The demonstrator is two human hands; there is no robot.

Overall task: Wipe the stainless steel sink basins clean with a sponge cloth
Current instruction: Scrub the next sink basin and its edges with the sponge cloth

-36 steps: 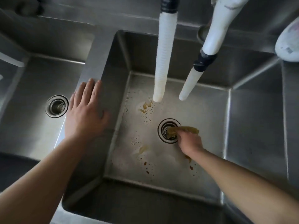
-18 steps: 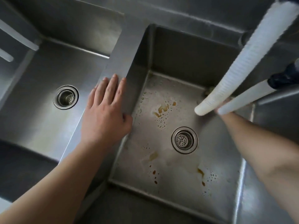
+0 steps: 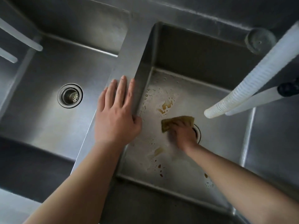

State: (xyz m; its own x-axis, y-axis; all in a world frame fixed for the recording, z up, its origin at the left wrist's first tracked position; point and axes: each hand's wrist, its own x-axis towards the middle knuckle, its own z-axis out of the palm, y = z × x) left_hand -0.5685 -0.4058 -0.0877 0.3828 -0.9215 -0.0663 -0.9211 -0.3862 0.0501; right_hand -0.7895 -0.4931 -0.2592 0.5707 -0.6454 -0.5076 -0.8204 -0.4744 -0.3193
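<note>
Two bare hands work at a steel double sink. Right hand (image 3: 182,132) presses a yellow-green sponge cloth (image 3: 177,122) onto the right basin (image 3: 226,167) floor beside its drain (image 3: 198,132), fingers curled over it. Left hand (image 3: 115,113) lies open and flat on the divider (image 3: 129,62), holding nothing. Brown stains (image 3: 165,106) spot the floor; two white hoses (image 3: 252,83) hang above.

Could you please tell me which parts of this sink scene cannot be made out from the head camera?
- Right basin's drain: mostly hidden under the right hand and sponge cloth.
- Right hand's fingers: motion-blurred, so the grip is unclear.
- White hoses: upper ends cut off by the right edge.
- Divider under the left hand: covered.
</note>
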